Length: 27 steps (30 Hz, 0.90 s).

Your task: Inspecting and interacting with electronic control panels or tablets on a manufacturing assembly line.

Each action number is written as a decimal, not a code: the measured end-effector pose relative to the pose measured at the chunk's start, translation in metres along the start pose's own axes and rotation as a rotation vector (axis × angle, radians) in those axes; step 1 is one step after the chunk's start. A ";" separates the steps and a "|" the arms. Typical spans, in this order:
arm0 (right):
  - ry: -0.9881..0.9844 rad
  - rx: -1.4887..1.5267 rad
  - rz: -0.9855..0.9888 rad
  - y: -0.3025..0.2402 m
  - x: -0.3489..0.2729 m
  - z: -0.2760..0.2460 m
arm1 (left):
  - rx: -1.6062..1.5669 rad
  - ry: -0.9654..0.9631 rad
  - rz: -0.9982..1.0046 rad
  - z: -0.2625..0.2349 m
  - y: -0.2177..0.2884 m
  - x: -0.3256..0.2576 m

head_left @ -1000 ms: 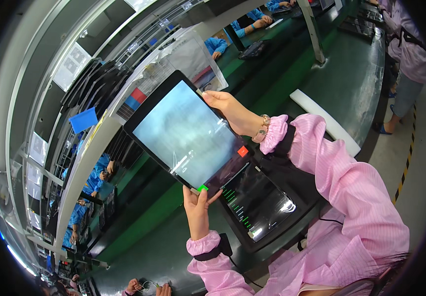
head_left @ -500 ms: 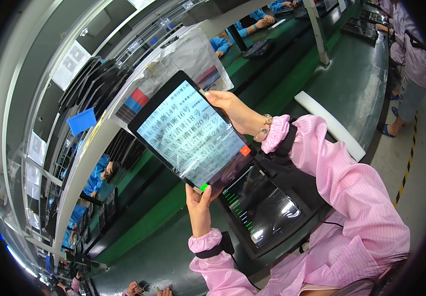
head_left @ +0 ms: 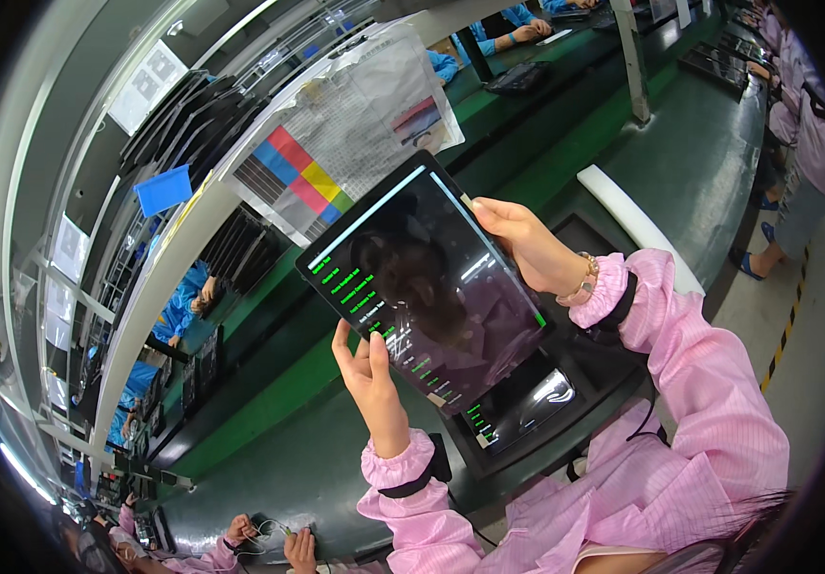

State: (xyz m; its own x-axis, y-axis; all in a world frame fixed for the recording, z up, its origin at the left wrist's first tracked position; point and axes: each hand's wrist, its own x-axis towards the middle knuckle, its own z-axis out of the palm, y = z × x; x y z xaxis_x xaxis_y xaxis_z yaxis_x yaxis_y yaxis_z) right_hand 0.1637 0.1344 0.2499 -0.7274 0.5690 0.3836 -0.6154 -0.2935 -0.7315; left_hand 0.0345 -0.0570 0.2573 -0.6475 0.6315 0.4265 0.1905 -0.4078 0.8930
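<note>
Change: tablet (head_left: pixel 422 287) screen now dark with green text lines, formerly bright.
Left hand (head_left: pixel 371 378): grip closed on near edge.
Right hand (head_left: pixel 525 246): grip closed on far right edge.

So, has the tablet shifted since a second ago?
Yes. The tablet, held by left hand and right hand, has tilted, its top corner nearer the colour chart.
</note>
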 end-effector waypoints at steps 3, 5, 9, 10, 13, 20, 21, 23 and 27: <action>0.070 -0.061 -0.025 -0.001 -0.011 -0.001 | 0.020 0.026 0.009 0.009 0.003 -0.007; 0.029 -0.054 -0.013 -0.003 -0.017 0.000 | 0.080 0.031 0.027 0.011 0.005 -0.010; 0.029 -0.074 -0.035 -0.010 -0.029 0.004 | 0.123 0.042 0.013 0.009 0.004 -0.019; 0.032 -0.068 -0.075 -0.013 -0.031 0.005 | 0.131 0.092 -0.056 0.008 0.002 -0.023; 0.016 -0.029 -0.031 -0.020 -0.036 0.007 | 0.111 0.014 0.049 0.008 -0.003 -0.044; 0.070 -0.161 -0.128 -0.027 -0.038 0.008 | 0.147 -0.100 -0.068 0.010 -0.005 -0.089; 0.045 -0.128 -0.118 -0.027 -0.039 0.009 | 0.137 -0.114 -0.043 0.007 -0.004 -0.090; 0.016 -0.091 -0.109 -0.027 -0.039 0.012 | 0.120 -0.124 -0.074 0.001 -0.002 -0.089; 0.002 -0.091 -0.107 -0.027 -0.040 0.017 | 0.059 -0.181 -0.022 -0.003 -0.002 -0.090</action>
State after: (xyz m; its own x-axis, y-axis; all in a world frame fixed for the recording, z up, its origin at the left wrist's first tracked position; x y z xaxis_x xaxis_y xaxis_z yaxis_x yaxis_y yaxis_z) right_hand 0.2042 0.1064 0.2645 -0.6587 0.5947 0.4610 -0.6591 -0.1604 -0.7348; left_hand 0.0895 -0.1150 0.2168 -0.5095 0.7507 0.4205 0.2241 -0.3560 0.9072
